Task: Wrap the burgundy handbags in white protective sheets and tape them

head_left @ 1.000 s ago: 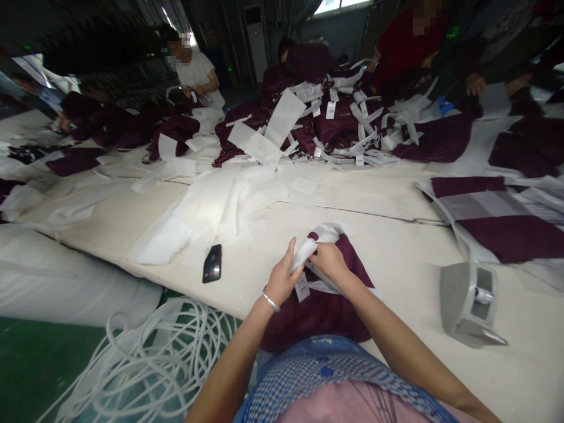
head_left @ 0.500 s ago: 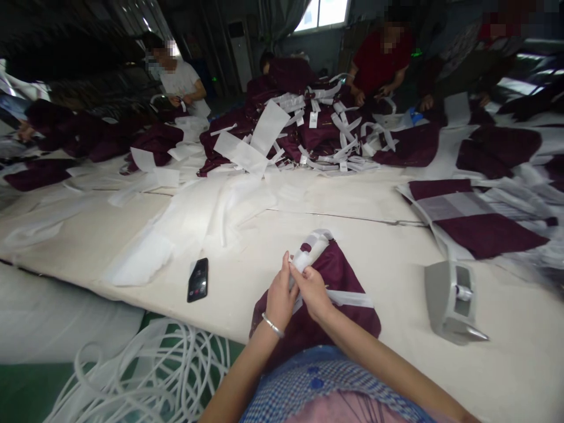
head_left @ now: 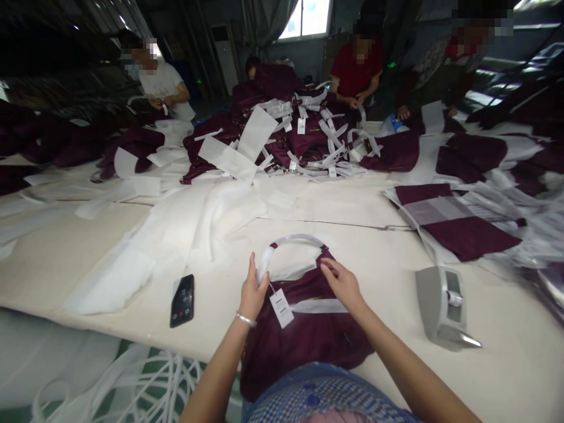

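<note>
A maroon bag (head_left: 304, 332) lies at the table's near edge in front of me, with a white tag (head_left: 282, 307) hanging from it. Its handle (head_left: 293, 239), wrapped in white foam, arches upward. My left hand (head_left: 252, 292) grips the handle's left end, thumb and fingers closed round the wrap. My right hand (head_left: 343, 284) rests on the bag near the handle's right end with fingers stretched out, holding nothing.
A black phone (head_left: 182, 300) lies left of the bag. A grey tape dispenser (head_left: 442, 305) stands to the right. White foam sheets (head_left: 207, 217) and a heap of maroon bags (head_left: 282, 138) cover the table beyond. Other people work at the far side. White tubing (head_left: 127, 382) coils on the floor.
Both hands were pinched together on the wrapped handle; now they have moved apart and the handle stands open as an arch. The right hand has let go. The view has shifted.
</note>
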The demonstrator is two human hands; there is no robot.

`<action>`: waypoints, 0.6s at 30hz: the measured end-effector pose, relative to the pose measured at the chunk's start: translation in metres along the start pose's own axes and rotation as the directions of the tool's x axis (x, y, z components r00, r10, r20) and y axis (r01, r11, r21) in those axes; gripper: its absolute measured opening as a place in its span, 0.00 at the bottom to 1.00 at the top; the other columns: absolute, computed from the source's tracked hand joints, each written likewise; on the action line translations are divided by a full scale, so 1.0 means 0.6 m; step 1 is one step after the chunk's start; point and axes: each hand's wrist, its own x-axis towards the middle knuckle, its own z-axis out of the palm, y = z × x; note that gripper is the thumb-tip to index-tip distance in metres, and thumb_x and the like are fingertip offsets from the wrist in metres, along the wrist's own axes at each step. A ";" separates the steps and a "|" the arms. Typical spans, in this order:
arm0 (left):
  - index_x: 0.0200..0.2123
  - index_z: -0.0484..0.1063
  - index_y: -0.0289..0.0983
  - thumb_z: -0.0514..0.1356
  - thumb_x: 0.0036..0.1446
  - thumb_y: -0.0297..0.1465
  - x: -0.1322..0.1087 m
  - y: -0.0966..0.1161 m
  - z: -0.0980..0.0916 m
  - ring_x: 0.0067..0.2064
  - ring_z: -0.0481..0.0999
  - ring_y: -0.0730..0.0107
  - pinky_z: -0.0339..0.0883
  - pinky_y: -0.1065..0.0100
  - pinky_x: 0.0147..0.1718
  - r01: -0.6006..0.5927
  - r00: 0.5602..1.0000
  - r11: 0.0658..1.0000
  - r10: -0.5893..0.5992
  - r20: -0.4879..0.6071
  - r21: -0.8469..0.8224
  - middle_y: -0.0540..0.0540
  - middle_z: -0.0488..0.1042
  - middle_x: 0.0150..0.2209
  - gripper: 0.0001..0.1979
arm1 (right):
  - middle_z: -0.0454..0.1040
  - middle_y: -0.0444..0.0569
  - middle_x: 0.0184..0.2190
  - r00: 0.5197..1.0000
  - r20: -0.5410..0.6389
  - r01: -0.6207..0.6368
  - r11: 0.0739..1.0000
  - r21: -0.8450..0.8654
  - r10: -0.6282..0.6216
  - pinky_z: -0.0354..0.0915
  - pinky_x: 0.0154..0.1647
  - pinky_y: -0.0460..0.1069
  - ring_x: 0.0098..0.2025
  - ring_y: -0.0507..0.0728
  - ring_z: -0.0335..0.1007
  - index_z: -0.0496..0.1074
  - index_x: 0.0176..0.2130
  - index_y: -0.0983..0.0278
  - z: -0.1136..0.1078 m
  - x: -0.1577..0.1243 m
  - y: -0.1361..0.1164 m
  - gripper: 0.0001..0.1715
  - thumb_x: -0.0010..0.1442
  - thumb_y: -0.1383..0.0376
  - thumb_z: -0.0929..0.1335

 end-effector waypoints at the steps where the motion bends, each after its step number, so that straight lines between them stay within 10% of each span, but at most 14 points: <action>1: 0.69 0.44 0.39 0.56 0.61 0.38 0.019 -0.007 -0.004 0.60 0.69 0.56 0.64 0.59 0.55 -0.002 1.000 1.000 0.001 -0.014 -0.023 0.37 0.64 0.62 0.37 | 0.73 0.55 0.54 0.998 -0.049 -0.035 0.993 -0.115 0.029 0.58 0.63 0.60 0.58 0.64 0.67 0.74 0.51 0.62 -0.020 0.005 0.033 0.26 0.59 0.51 0.66; 7: 0.69 0.43 0.36 0.55 0.61 0.38 0.175 -0.033 -0.040 0.50 0.75 0.62 0.65 0.57 0.54 0.076 0.995 0.983 -0.064 0.077 -0.168 0.39 0.73 0.54 0.37 | 0.75 0.57 0.51 0.945 -0.022 -0.327 0.937 -0.124 0.326 0.64 0.57 0.63 0.53 0.67 0.72 0.64 0.61 0.64 -0.021 -0.055 0.120 0.41 0.52 0.53 0.71; 12: 0.63 0.57 0.29 0.58 0.56 0.28 0.280 -0.008 -0.054 0.60 0.65 0.50 0.55 0.51 0.61 -0.005 0.969 0.944 0.086 -0.230 0.331 0.32 0.66 0.59 0.32 | 0.80 0.47 0.36 0.922 0.336 -0.265 0.944 0.195 0.190 0.72 0.46 0.59 0.41 0.61 0.77 0.73 0.53 0.59 0.018 -0.110 0.098 0.28 0.55 0.52 0.69; 18: 0.40 0.76 0.37 0.49 0.66 0.41 0.203 0.063 0.114 0.41 0.77 0.58 0.67 0.62 0.45 -0.272 0.943 0.873 0.157 0.295 0.405 0.41 0.79 0.38 0.19 | 0.77 0.51 0.47 0.995 -0.065 -0.076 0.993 -0.087 0.070 0.70 0.50 0.56 0.48 0.60 0.74 0.76 0.46 0.60 -0.031 0.051 0.118 0.21 0.61 0.54 0.62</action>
